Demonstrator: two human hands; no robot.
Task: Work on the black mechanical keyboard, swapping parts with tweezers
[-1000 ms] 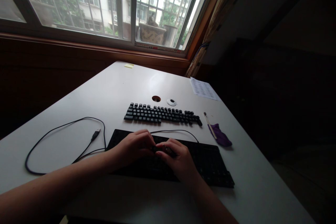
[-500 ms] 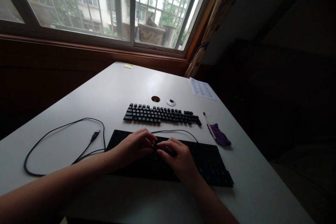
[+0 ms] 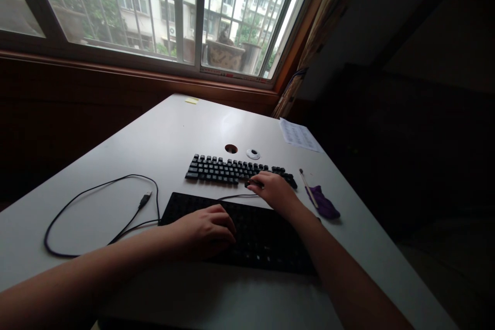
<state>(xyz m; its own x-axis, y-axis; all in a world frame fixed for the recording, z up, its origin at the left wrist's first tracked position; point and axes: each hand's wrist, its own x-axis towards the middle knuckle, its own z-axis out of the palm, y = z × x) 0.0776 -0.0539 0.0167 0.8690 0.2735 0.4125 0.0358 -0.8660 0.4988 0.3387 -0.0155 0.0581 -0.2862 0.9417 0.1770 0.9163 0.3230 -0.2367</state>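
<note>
A black keyboard base (image 3: 266,237) lies across the near part of the white desk, its surface dark. My left hand (image 3: 211,229) rests over its left half with the fingers curled down and together; the thumb and whatever may be under the fingertips are hidden. Beyond the base, loose black keycaps (image 3: 216,169) are laid out in rows in a keyboard pattern. My right hand (image 3: 274,191) reaches to the front row of these, thumb and fingers pinched at a dark keycap (image 3: 247,184), partly covered by the fingers.
A cable with a USB plug (image 3: 145,199) loops on the left. To the right, a thin brush (image 3: 308,188) lies on a purple cloth (image 3: 326,203). Behind the keycaps are a round desk hole (image 3: 231,149) and its white cover (image 3: 253,154). A printed sheet (image 3: 298,134) lies near the far right edge.
My right hand has moved from the keyboard base, beside my left hand, forward to the front row of keycaps. My left hand has shifted slightly, staying over the base.
</note>
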